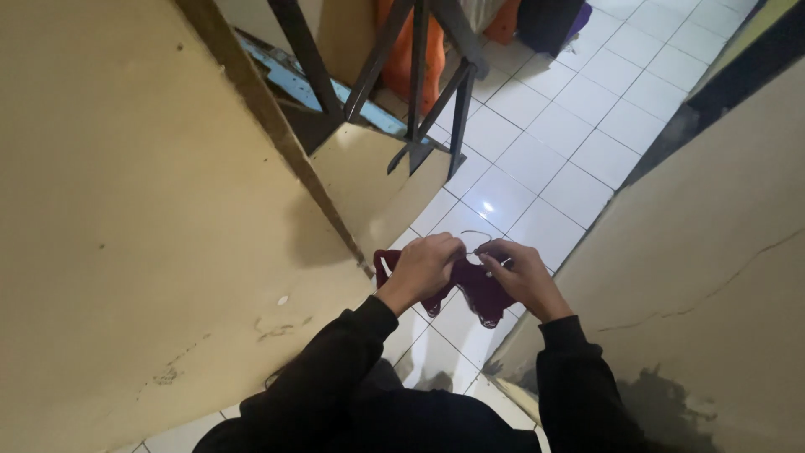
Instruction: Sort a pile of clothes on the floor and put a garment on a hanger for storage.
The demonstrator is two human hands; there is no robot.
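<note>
1. At centre, slightly toward 6 o'clock, the left hand (422, 267) and right hand (521, 273) each pinch a dark red garment (478, 289).
2. Toward 12 o'clock, a thin wire hanger (480, 239) rises between both hands, over the white tiled floor (545, 159).

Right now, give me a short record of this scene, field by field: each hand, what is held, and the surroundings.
left hand: grips the dark red garment at its top edge
right hand: pinches the same garment beside a thin wire hanger
garment: hangs between both hands, lacy lower edge
sleeves: black, long
floor: white tiles
walls: beige, close on both sides
behind: dark metal frame, orange cloth
</note>
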